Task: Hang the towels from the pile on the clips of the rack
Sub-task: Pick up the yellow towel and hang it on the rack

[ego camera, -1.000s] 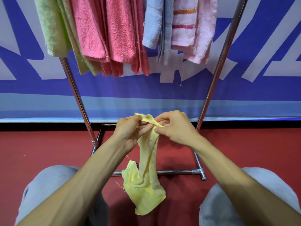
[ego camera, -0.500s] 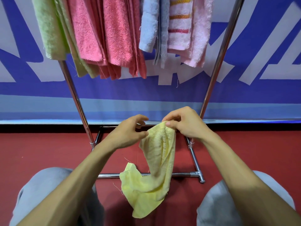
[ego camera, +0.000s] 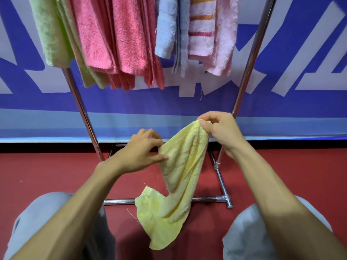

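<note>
yellow towel (ego camera: 180,177) hangs between the hands, its top corner pinched by the right hand (ego camera: 221,132) and its edge pinched lower by the left hand (ego camera: 142,152), below the rack (ego camera: 244,87) hung with towels.

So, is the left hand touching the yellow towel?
Touching. The head view shows the left hand pinching the side edge of the yellow towel between thumb and fingers, with no gap. The right hand grips its top corner.

Bright even light, soft shadows below, wide-angle bending at edges, sharp focus
</note>
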A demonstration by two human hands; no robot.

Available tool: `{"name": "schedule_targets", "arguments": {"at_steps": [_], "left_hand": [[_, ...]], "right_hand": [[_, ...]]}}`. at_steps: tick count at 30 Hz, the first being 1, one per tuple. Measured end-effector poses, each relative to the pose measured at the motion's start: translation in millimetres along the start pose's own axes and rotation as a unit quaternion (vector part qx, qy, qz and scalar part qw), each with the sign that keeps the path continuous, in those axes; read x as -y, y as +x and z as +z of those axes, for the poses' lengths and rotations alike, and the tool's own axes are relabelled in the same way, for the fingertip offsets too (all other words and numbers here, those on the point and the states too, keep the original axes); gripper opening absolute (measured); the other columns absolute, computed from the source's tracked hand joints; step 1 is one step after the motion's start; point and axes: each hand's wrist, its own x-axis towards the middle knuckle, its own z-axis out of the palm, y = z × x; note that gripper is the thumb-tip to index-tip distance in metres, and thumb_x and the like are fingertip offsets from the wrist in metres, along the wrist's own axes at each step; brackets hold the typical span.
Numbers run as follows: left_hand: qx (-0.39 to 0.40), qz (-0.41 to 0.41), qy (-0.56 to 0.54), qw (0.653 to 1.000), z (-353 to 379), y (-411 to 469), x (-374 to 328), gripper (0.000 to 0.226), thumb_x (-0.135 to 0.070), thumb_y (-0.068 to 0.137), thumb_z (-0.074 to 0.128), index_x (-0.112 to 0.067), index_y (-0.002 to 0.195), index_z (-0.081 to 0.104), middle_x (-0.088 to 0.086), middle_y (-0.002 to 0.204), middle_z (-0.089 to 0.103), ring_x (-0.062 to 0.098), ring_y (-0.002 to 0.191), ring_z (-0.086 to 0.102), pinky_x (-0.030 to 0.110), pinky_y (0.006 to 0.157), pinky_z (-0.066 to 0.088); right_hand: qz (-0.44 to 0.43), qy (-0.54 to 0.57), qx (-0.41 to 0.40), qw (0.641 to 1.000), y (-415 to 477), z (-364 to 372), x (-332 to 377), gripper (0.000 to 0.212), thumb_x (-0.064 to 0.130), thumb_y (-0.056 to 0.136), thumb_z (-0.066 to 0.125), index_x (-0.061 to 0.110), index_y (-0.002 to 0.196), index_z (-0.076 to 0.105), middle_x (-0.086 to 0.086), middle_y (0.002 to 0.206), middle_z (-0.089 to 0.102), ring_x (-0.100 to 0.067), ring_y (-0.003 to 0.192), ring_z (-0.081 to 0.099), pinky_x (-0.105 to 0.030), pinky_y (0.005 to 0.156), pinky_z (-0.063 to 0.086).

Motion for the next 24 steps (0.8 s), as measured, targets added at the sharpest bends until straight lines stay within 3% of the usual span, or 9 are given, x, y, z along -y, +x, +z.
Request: {"name": "schedule_targets", "arguments": {"at_steps": [3, 7, 12, 16, 19, 22, 24], "left_hand": [[-0.022, 0.013, -0.023, 0.999, -9, -4, 10, 0.027, -0.049, 0.086, 0.060, -0.023, 0.091, 0.065, -0.007, 0.108, 0.054, 0.018, 0.106, 0.047, 0.040, 0.094, 0.041], [-0.071, -0.017, -0.058, 0.996, -19, -7, 10, 0.020, -0.042, 0.090, 0.057, -0.024, 0.091, 0.066, -0.008, 0.103, 0.065, 0.012, 0.098, 0.060, 0.037, 0.087, 0.048], [-0.199, -0.087, -0.129, 0.968, -25, -7, -2, 0.009, -0.024, 0.079, 0.075, -0.018, 0.073, 0.071, -0.010, 0.072, 0.071, 0.003, 0.068, 0.065, 0.020, 0.067, 0.050], [-0.196, -0.119, -0.208, 0.951, -33, -8, -3, 0.014, -0.022, 0.070, 0.083, -0.024, 0.063, 0.071, -0.011, 0.059, 0.069, 0.000, 0.054, 0.060, 0.010, 0.053, 0.043], [-0.186, -0.122, -0.218, 0.950, -36, -9, -1, 0.018, -0.020, 0.064, 0.087, -0.023, 0.063, 0.069, -0.003, 0.061, 0.069, 0.002, 0.054, 0.058, 0.020, 0.057, 0.047], [-0.179, -0.131, -0.220, 0.950, -38, -9, 3, 0.023, -0.017, 0.063, 0.088, -0.022, 0.074, 0.068, 0.001, 0.069, 0.070, 0.008, 0.060, 0.061, 0.027, 0.066, 0.052], [-0.156, -0.138, -0.162, 0.965, -36, -9, 6, 0.026, -0.020, 0.069, 0.084, -0.022, 0.091, 0.071, 0.001, 0.076, 0.070, 0.010, 0.066, 0.061, 0.018, 0.064, 0.046]], "right_hand": [[0.052, 0.015, -0.051, 0.997, 3, -5, -7, 0.021, 0.005, 0.080, 0.062, 0.020, 0.067, 0.069, 0.001, 0.067, 0.067, -0.014, 0.067, 0.063, -0.033, 0.066, 0.053], [0.076, 0.017, -0.086, 0.993, 7, -4, -17, 0.019, 0.006, 0.079, 0.066, 0.021, 0.068, 0.070, 0.001, 0.070, 0.069, -0.013, 0.069, 0.063, -0.032, 0.070, 0.052], [0.021, -0.152, -0.127, 0.980, 8, -1, -20, 0.013, 0.016, 0.083, 0.067, 0.026, 0.077, 0.073, 0.008, 0.071, 0.067, -0.012, 0.079, 0.062, -0.026, 0.080, 0.045], [0.003, -0.192, -0.130, 0.973, 10, 0, -18, 0.006, 0.018, 0.083, 0.069, 0.022, 0.083, 0.073, 0.007, 0.072, 0.065, -0.013, 0.081, 0.061, -0.018, 0.076, 0.038], [0.001, -0.186, -0.126, 0.974, 11, 1, -20, 0.008, 0.018, 0.081, 0.072, 0.021, 0.089, 0.074, 0.011, 0.068, 0.061, -0.009, 0.075, 0.059, -0.024, 0.081, 0.047], [-0.005, -0.180, -0.120, 0.976, 11, 5, -21, 0.012, 0.020, 0.082, 0.072, 0.022, 0.093, 0.075, 0.010, 0.071, 0.062, -0.004, 0.070, 0.055, -0.020, 0.080, 0.043], [-0.014, -0.183, -0.119, 0.976, 10, 8, -23, 0.011, 0.021, 0.082, 0.072, 0.021, 0.092, 0.075, 0.008, 0.071, 0.062, -0.004, 0.067, 0.054, -0.016, 0.074, 0.038]]}}
